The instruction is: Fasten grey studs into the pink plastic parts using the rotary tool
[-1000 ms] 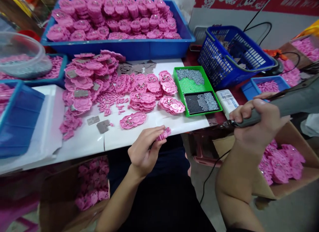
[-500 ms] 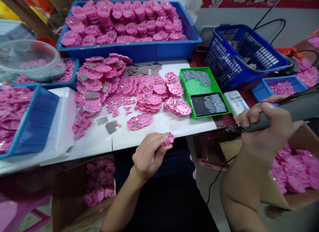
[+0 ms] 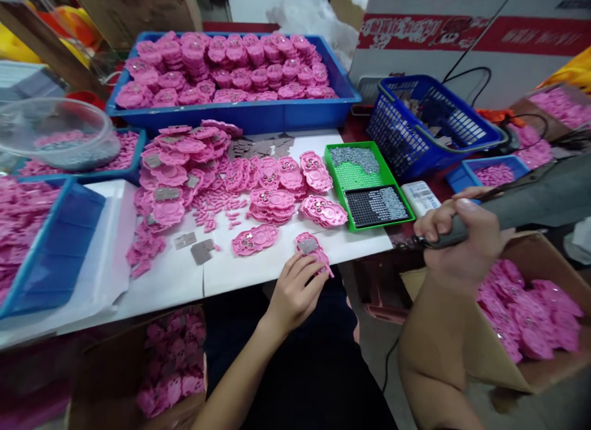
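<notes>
My left hand (image 3: 295, 289) is at the table's front edge, its fingers laid over the near end of a pink plastic part (image 3: 311, 247) with a grey plate on its upper face. The thumb is hidden beneath. My right hand (image 3: 462, 236) is wrapped round a grey electric screwdriver (image 3: 521, 199), raised to the right, its tip toward the table. Left of the left hand lies a single pink part (image 3: 255, 239); behind it are stacked pink parts (image 3: 271, 206). A green tray (image 3: 353, 171) of small screws, with a black perforated plate (image 3: 364, 208) in it, stands between the hands.
A large blue tray (image 3: 240, 114) of stacked pink parts stands at the back. A blue basket (image 3: 401, 134) is at the back right. Cardboard boxes hold pink parts below, one at right (image 3: 549, 371). Loose grey plates (image 3: 202, 252) and small pink pieces lie left.
The pink part in my left hand has gone from edge-on above the lap to lying face up at the table edge, grey plate showing. My right hand still holds the screwdriver. The view has shifted.
</notes>
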The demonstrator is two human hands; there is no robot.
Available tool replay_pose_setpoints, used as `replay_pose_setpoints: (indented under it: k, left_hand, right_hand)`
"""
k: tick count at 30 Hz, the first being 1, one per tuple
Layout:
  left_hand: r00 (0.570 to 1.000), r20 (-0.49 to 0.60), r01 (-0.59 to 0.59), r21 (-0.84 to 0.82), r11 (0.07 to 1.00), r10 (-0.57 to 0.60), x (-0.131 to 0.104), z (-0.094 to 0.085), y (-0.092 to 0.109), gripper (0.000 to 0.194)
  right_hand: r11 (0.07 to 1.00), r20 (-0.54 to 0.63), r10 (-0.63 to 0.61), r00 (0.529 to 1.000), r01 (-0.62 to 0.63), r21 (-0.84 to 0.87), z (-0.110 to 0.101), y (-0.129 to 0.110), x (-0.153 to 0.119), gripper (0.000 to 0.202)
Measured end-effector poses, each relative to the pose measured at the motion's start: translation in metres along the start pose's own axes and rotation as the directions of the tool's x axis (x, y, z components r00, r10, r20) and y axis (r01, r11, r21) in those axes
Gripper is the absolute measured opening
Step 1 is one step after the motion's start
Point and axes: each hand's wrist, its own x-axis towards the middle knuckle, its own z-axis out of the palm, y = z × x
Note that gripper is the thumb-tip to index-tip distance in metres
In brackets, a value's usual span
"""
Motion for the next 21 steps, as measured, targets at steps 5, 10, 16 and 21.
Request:
replay_pose_setpoints:
  k: [5,10,16,21]
  left_hand:
    - [0.995,0.019,0.096,0.025,0.995,-0.097,0.007,0.009,0.004,0.026]
    - [0.99,0.032,0.135,0.034,0.99,-0.136,0.012,0.009,0.006,0.021]
    - [0.996,0.024,0.084,0.002,0.996,-0.085,0.003,-0.003,0.015,0.029]
    - [0.989,0.039,0.143,-0.031,0.989,-0.142,-0.023,-0.057,0.028,0.032]
  right_hand:
    - [0.999,0.133,-0.039,0.99,0.037,0.015,0.005,-0.004,-0.011,0.02]
    - [0.998,0.31,-0.039,0.95,0.021,0.059,0.005,-0.013,-0.017,0.022]
    - [0.997,0.379,-0.053,0.924,0.029,0.067,0.009,-0.021,-0.022,0.013]
    - [0.999,0.323,-0.043,0.945,0.036,0.028,0.005,-0.016,-0.013,0.013]
